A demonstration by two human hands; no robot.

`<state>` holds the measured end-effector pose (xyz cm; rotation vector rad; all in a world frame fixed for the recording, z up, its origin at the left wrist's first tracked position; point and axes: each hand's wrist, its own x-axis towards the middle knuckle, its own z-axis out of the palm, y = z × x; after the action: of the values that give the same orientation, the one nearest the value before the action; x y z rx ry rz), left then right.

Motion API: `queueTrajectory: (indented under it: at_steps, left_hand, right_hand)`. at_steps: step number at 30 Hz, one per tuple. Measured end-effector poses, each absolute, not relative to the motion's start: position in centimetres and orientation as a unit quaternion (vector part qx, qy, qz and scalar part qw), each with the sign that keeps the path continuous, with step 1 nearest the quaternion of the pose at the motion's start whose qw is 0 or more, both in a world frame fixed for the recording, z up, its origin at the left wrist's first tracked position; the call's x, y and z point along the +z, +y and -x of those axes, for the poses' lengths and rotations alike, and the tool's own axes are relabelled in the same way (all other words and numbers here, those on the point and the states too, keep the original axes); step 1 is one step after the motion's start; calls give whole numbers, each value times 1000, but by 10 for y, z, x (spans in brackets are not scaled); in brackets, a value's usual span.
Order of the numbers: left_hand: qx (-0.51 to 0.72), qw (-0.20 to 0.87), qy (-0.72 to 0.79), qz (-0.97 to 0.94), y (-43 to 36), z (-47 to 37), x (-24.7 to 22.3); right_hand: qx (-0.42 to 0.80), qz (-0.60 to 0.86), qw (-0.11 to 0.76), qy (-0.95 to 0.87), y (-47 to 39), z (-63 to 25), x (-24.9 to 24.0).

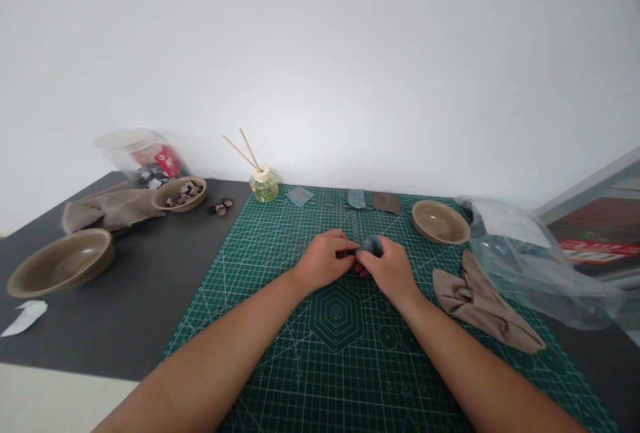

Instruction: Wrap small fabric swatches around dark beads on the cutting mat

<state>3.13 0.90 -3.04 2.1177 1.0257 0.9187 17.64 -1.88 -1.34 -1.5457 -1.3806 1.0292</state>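
Your right hand [393, 269] pinches a blue-grey piece [371, 244] over the green gridded mat [340, 386], beyond its printed hexagons, your left hand [324, 259] meeting it with fingertips drawn together, their grip too hidden to tell, brown cloth [480, 306] lying rightward.

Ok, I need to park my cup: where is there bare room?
The dark table is bare between the front-left bowl and the green mat. The mat also has room between the bottle with sticks and the left hand. It is crowded at right, with a cloth, plastic bag and another bowl, and at back left, around the jar.
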Motion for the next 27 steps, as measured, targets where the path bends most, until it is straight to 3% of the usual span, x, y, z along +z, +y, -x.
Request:
queueTrajectory:
  at_steps: [9, 27]
  left_hand:
    - [365, 340, 425, -755, 10, -31, -27]
    - [352, 339, 402, -774, 9, -30, -27]
  right_hand:
    - [495, 556, 468, -475, -18, -184, -25]
    - [441, 589, 425, -527, -20, -180, -14]
